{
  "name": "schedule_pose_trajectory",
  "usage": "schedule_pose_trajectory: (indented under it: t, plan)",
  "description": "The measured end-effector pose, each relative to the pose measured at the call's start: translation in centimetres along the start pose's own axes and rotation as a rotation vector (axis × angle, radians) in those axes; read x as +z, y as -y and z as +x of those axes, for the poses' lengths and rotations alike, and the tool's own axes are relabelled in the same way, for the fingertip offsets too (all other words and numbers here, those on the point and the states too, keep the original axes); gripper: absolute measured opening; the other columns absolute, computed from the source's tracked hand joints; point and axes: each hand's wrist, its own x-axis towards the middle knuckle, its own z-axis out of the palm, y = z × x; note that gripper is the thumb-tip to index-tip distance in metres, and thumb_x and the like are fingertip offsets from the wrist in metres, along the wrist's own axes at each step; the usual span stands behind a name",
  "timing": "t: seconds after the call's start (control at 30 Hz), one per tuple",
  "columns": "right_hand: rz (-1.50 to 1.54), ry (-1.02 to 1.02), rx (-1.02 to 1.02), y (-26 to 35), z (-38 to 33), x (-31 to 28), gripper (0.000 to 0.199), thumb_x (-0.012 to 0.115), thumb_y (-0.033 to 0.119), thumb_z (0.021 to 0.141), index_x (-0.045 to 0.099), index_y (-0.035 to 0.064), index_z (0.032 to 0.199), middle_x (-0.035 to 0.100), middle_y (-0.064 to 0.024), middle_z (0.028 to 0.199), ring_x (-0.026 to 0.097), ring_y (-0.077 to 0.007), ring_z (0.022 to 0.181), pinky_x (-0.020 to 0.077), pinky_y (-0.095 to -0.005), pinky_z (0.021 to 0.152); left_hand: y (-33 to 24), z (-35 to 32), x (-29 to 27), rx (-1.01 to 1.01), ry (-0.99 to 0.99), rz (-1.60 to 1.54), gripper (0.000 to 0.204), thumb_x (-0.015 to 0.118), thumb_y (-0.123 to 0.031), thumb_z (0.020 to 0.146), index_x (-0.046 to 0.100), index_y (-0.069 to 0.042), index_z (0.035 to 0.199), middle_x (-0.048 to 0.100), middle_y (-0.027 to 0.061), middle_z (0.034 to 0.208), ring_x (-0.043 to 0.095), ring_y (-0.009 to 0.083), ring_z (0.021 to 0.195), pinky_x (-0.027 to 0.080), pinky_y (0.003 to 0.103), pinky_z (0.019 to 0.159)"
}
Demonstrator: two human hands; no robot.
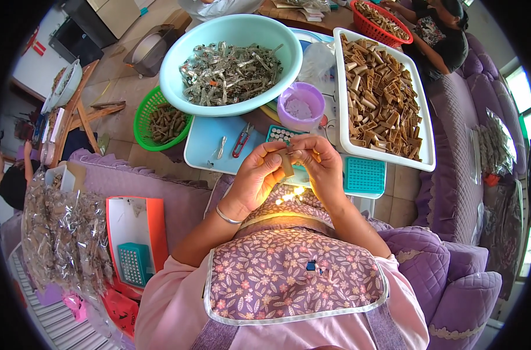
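small brown tube (287,164) pinched between both hands, above the lap. left hand (257,175) closed around its lower end; right hand (319,163) closed on its upper part, fingertips meeting the left's. just beyond the grip: red snips (241,142) on a pale blue surface (207,149), purple cup (301,105). farther out, teal basin (178,64) of silvery strips, white tray (339,87) of brown tubes to the right.
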Motion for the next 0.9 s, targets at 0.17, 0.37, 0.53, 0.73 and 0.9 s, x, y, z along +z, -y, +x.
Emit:
schedule_pose_trajectory:
  t: [0.17, 0.37, 0.53, 0.73, 0.9]
  plan:
    - [-0.125, 0.01, 0.01, -0.3, 0.2, -0.3, 0.007, 0.065, -0.003, 0.083, 0.063, 0.0005, 0.089, 0.061, -0.0096, 0.105, 0.06, -0.0152, 0.093, 0.0508, -0.0276, 0.079, 0.0, 0.1, 0.0, -0.001, 0.019, 0.027, 0.029, 0.058, -0.011, 0.094, 0.052, -0.002, 0.121, 0.061, 0.0078, 0.112, 0.061, 0.0164, 0.1, 0.051, 0.032, 0.091]
    - [-0.082, 0.025, 0.039, 0.5, 0.2, -0.1, 0.01, 0.066, -0.003, 0.081, 0.064, 0.0007, 0.09, 0.062, -0.0094, 0.104, 0.061, -0.0183, 0.095, 0.0516, -0.029, 0.081, 0.0, 0.0, -0.3, -0.003, 0.023, 0.052, 0.028, 0.057, -0.012, 0.095, 0.052, -0.001, 0.12, 0.062, 0.0078, 0.111, 0.061, 0.0167, 0.102, 0.051, 0.032, 0.093]
    - [-0.251, 0.106, -0.103, 0.3, 0.7, -1.3, 0.014, 0.065, -0.005, 0.08, 0.061, 0.0004, 0.092, 0.062, -0.0099, 0.096, 0.062, -0.0203, 0.088, 0.0544, -0.0298, 0.073, -0.2, -0.1, -0.1, -0.028, 0.025, 0.062, 0.028, 0.056, -0.01, 0.095, 0.051, -0.001, 0.121, 0.06, 0.0116, 0.114, 0.06, 0.0234, 0.108, 0.051, 0.037, 0.093]
    - [-0.428, 0.186, -0.171, 0.9, 0.7, -1.5, 0.012, 0.063, -0.007, 0.078, 0.057, 0.0002, 0.085, 0.061, -0.0101, 0.091, 0.06, -0.0245, 0.084, 0.0514, -0.0326, 0.069, -0.1, -0.3, -0.6, -0.047, 0.057, 0.147, 0.028, 0.059, -0.009, 0.093, 0.053, -0.001, 0.119, 0.062, 0.0099, 0.111, 0.062, 0.02, 0.104, 0.052, 0.031, 0.088]
    - [-0.468, 0.207, -0.258, 1.5, 0.8, -1.7, 0.014, 0.064, -0.006, 0.077, 0.056, 0.0009, 0.086, 0.06, -0.0117, 0.09, 0.059, -0.0292, 0.085, 0.0497, -0.0365, 0.074, -0.5, -0.4, 0.4, -0.026, 0.021, 0.138, 0.028, 0.058, -0.008, 0.093, 0.053, 0.0, 0.119, 0.063, 0.0104, 0.111, 0.062, 0.0191, 0.104, 0.051, 0.031, 0.091]
